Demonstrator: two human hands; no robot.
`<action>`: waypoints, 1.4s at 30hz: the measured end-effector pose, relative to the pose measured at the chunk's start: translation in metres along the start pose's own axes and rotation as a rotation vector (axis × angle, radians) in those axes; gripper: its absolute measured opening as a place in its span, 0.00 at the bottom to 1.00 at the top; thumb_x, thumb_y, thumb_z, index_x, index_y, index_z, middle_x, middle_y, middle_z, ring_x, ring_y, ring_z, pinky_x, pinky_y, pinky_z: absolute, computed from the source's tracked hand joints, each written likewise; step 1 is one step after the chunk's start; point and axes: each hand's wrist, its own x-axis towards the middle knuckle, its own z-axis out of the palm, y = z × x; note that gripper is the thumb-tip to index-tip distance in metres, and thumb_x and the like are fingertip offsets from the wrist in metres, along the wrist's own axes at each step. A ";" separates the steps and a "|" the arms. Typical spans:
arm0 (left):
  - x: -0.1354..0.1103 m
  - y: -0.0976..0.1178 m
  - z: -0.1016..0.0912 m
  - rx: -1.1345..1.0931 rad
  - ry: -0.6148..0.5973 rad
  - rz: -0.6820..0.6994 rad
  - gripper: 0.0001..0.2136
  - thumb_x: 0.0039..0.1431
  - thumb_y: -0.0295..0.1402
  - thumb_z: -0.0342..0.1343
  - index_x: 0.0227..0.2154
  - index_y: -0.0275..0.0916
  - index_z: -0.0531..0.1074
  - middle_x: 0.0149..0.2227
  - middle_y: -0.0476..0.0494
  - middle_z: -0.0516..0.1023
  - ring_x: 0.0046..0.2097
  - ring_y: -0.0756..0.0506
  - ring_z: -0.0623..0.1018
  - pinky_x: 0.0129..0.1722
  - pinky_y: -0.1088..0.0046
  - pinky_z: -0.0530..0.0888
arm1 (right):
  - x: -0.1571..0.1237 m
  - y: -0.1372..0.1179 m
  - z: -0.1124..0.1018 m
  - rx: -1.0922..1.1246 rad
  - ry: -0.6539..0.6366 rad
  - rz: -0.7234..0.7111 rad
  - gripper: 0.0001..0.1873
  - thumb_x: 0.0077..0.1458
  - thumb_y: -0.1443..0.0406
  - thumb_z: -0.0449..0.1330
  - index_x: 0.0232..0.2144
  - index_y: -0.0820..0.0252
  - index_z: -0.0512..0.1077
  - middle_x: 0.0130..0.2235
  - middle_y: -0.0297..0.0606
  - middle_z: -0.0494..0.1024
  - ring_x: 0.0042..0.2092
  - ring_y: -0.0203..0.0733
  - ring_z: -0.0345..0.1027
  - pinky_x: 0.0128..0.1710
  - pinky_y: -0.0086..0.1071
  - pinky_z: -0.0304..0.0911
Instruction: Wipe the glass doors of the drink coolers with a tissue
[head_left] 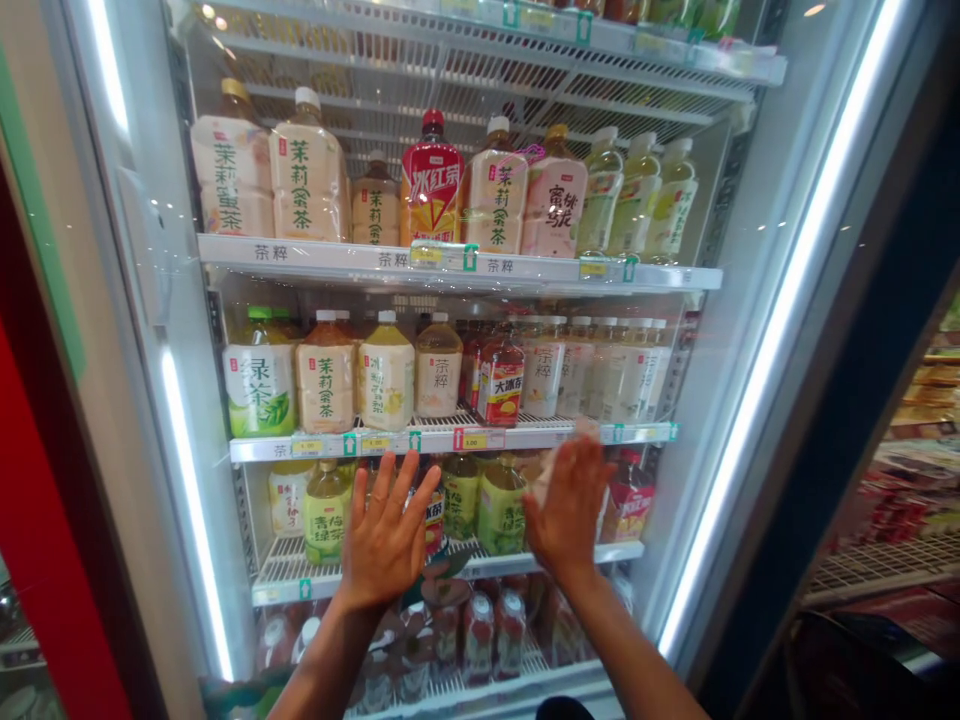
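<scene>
My left hand [388,535] is raised palm forward with its fingers spread, in front of the lower shelves of a drinks fridge, and holds nothing I can see. A green-labelled tea bottle [328,515] stands just left of it, behind. My right hand [568,505] is up too, flat and slightly blurred, its fingers stretched and close together. A pale beige patch [541,478] shows past its fingers; whether that is something under the hand, a bottle behind or a reflection, I cannot tell. Between the hands stand more green tea bottles [502,505].
Rows of bottled tea fill the shelves, among them a red bottle [433,180] on the upper shelf [360,252] and a dark red one [501,380] on the middle shelf [277,450]. Light strips [196,510] line the fridge sides. Racks of packaged goods [892,490] stand at right.
</scene>
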 end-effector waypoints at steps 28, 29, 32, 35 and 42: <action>0.000 -0.001 -0.001 -0.043 -0.015 -0.005 0.31 0.64 0.31 0.54 0.70 0.44 0.58 0.73 0.46 0.54 0.76 0.40 0.49 0.75 0.53 0.43 | 0.023 0.003 -0.017 0.079 -0.309 -1.076 0.39 0.68 0.42 0.46 0.68 0.60 0.61 0.75 0.34 0.52 0.77 0.42 0.32 0.76 0.44 0.27; 0.000 -0.001 -0.001 -0.042 -0.014 -0.007 0.31 0.64 0.31 0.53 0.70 0.44 0.58 0.73 0.46 0.54 0.76 0.41 0.49 0.75 0.53 0.43 | 0.043 0.005 -0.017 0.064 -0.277 -1.003 0.42 0.67 0.41 0.47 0.70 0.64 0.57 0.75 0.39 0.51 0.77 0.46 0.31 0.76 0.48 0.25; 0.000 0.000 -0.001 -0.040 -0.016 -0.012 0.31 0.64 0.31 0.53 0.70 0.44 0.57 0.73 0.46 0.53 0.76 0.40 0.49 0.75 0.52 0.42 | 0.080 -0.005 -0.014 0.016 -0.156 -0.704 0.52 0.64 0.39 0.50 0.73 0.72 0.44 0.75 0.51 0.45 0.77 0.55 0.25 0.75 0.56 0.24; 0.000 0.001 -0.001 -0.038 -0.026 -0.008 0.32 0.65 0.31 0.53 0.71 0.44 0.56 0.74 0.46 0.52 0.76 0.40 0.48 0.75 0.52 0.42 | 0.055 -0.018 -0.009 0.032 -0.145 -0.725 0.52 0.65 0.39 0.47 0.73 0.73 0.44 0.75 0.51 0.41 0.77 0.57 0.27 0.75 0.56 0.24; -0.001 -0.018 -0.025 0.011 -0.056 -0.033 0.34 0.65 0.31 0.54 0.72 0.43 0.51 0.75 0.45 0.48 0.76 0.39 0.45 0.75 0.51 0.38 | 0.051 -0.019 -0.012 0.047 -0.283 -1.072 0.43 0.67 0.41 0.48 0.70 0.66 0.57 0.74 0.40 0.51 0.77 0.48 0.30 0.76 0.50 0.23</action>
